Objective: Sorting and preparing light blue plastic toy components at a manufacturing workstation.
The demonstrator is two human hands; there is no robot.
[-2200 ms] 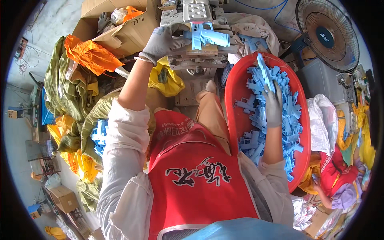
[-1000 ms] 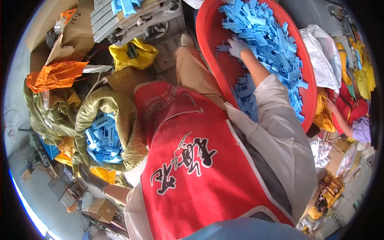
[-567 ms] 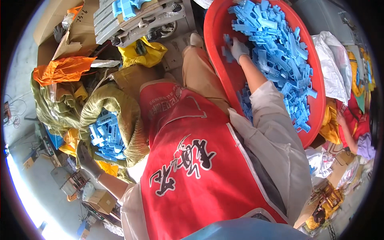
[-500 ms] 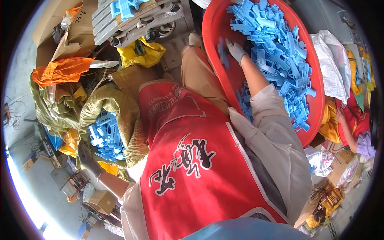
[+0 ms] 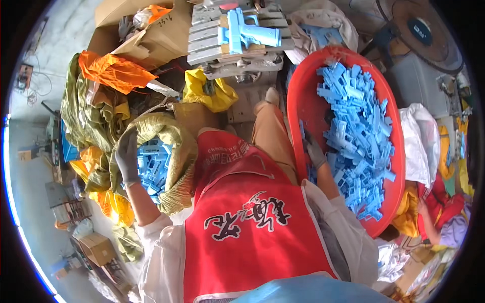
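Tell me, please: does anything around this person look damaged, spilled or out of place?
The cardboard box at the upper left looks damaged: its near edge is ragged, seemingly torn. The blue pistol-shaped pieces lie jumbled in the red tub, but none there looks spilled.

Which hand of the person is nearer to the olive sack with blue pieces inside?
Left. The left hand is at the left edge of the olive sack; the right hand is farther off, to the sack's right, in the red tub.
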